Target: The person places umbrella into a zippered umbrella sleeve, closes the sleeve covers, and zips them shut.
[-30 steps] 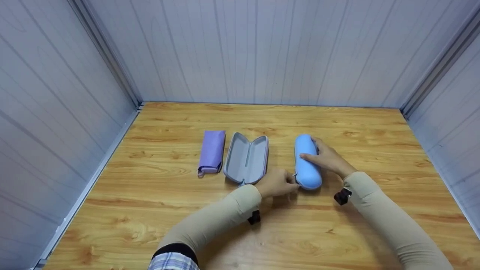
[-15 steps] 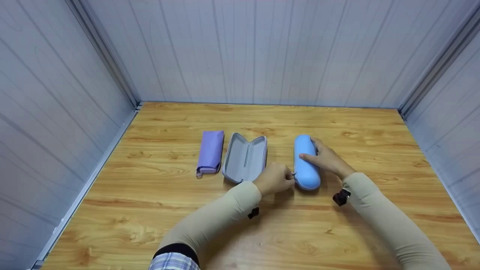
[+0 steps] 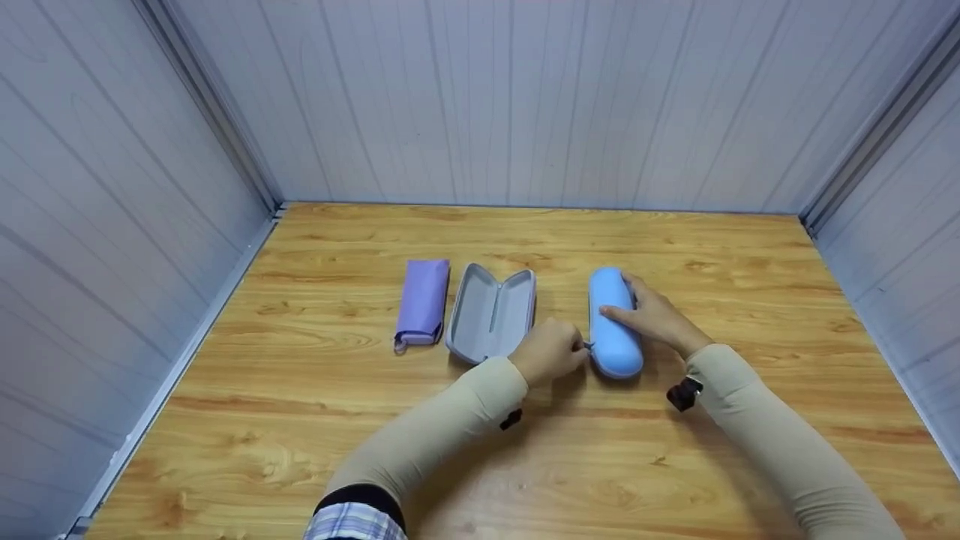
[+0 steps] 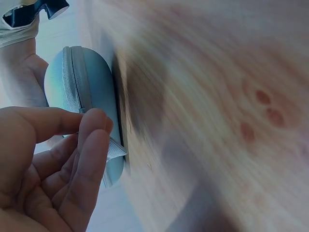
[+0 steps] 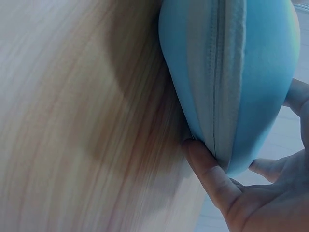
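Note:
A blue zippered glasses case (image 3: 616,322) lies on the wooden table, right of the middle. My right hand (image 3: 654,321) holds it from its right side, thumb over the top. In the right wrist view, fingers (image 5: 212,176) reach round its end near the zipper (image 5: 219,87). At the case's front left side, my left hand (image 3: 551,352) pinches the zipper pull, thumb against forefinger. The left wrist view shows this left hand (image 4: 53,159) close up, its fingertips hiding most of the pull. A grey ribbed tab (image 4: 116,150) shows just beyond the fingertips. The zipper looks closed along the visible end.
Left of the left hand, a grey-lined glasses case (image 3: 493,315) lies open. Beside it rests a folded purple pouch (image 3: 423,301) with a small loop at its near end. Pale panel walls (image 3: 480,105) enclose the table at the back and both sides.
My left hand has shifted slightly away from me along the blue case's left side, and the pull now sticks out sideways towards it. The right hand stays in place on the case.

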`<state>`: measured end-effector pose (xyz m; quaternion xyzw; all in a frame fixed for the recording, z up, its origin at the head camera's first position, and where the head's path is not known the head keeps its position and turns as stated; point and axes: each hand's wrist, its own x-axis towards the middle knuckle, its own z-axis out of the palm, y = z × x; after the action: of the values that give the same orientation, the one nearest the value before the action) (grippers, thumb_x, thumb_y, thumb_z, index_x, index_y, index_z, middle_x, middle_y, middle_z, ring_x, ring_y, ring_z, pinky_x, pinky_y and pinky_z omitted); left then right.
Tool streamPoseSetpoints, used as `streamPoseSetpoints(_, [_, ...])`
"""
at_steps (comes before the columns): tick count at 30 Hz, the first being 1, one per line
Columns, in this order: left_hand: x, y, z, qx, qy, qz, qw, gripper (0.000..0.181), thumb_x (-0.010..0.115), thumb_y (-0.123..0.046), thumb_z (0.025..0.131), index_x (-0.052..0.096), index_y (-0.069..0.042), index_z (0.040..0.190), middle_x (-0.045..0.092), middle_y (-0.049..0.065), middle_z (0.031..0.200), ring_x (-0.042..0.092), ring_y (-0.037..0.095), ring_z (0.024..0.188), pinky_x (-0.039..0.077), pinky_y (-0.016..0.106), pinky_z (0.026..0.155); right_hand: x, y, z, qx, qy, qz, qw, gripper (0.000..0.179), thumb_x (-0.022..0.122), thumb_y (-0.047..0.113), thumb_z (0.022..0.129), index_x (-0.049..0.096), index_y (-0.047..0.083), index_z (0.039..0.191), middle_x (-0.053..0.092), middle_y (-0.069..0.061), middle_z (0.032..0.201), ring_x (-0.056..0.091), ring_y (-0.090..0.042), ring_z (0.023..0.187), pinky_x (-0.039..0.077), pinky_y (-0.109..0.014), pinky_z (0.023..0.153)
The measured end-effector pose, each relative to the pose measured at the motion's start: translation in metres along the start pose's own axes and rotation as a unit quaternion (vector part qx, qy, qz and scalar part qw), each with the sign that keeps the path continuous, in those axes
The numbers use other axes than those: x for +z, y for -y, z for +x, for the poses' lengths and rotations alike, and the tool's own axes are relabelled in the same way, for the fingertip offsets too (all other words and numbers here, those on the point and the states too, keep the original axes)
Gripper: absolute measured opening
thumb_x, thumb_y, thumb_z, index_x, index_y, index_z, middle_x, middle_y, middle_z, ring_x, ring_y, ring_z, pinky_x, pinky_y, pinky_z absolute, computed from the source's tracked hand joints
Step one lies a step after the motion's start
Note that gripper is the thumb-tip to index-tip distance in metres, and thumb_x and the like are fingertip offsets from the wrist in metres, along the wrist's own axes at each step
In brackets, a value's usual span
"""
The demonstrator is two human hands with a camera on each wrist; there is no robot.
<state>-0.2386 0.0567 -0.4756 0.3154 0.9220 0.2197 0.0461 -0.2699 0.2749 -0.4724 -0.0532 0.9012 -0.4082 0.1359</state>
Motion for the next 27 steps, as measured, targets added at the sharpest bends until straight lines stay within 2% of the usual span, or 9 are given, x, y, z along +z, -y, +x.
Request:
streamPoseSetpoints(6, [0.0006,-0.0025,0.0036,-0.008,0.001,0.051,0.9986,0.019,0.066,-0.018,0.095,0.072,-0.01,0.079,0.051,-0.007,0.06,0.044,0.009,0.055,0.04,0.024,0.051,-0.0003,-0.0005,0.0002,-0.002,0.002,-0.002,1.0,0.1,0.06,0.053,0.097,0.003,0.003,0.16,0.017,-0.033,0.159,0.023,-0.049,0.144,0.023,-0.061,0.114])
streamPoseSetpoints(12, [0.001,-0.0036,0.0068,-0.01,-0.002,0.072,0.9973,0.02,0.065,-0.019,0.096,0.071,-0.01,0.079,0.054,-0.005,0.063,0.047,0.011,0.058,0.047,0.029,0.059,-0.0013,-0.0002,0.0001,-0.009,0.0,-0.005,0.9999,0.098,0.06,0.053,0.097,0.003,0.003,0.16,0.015,-0.031,0.16,0.021,-0.049,0.144,0.022,-0.062,0.114])
streamPoseSetpoints(18, [0.0011,-0.0047,0.0084,-0.01,0.002,0.098,0.9951,0.023,0.065,-0.024,0.096,0.072,-0.011,0.078,0.054,-0.006,0.062,0.047,0.011,0.058,0.049,0.032,0.065,0.0001,-0.0016,0.0,-0.021,-0.003,0.004,0.9998,0.095,0.06,0.049,0.098,0.005,0.004,0.161,0.016,-0.031,0.16,0.023,-0.048,0.143,0.026,-0.062,0.113])
streamPoseSetpoints(23, [0.0012,-0.0037,0.0082,-0.021,0.012,0.092,0.9955,0.02,0.067,-0.024,0.095,0.074,-0.011,0.082,0.056,-0.005,0.063,0.049,0.011,0.058,0.049,0.029,0.059,0.0036,-0.0038,0.0011,-0.017,-0.009,-0.002,0.9998,0.096,0.062,0.051,0.097,0.006,0.005,0.161,0.017,-0.031,0.16,0.026,-0.049,0.142,0.028,-0.062,0.112])
streamPoseSetpoints(27, [-0.0016,-0.0044,0.0069,-0.018,0.009,0.077,0.9969,0.022,0.068,-0.024,0.095,0.072,-0.011,0.078,0.055,-0.006,0.061,0.048,0.01,0.055,0.046,0.026,0.052,0.0042,-0.0035,0.001,-0.019,-0.016,-0.003,0.9997,0.096,0.061,0.051,0.097,0.007,0.004,0.161,0.018,-0.031,0.16,0.026,-0.049,0.142,0.027,-0.062,0.112])
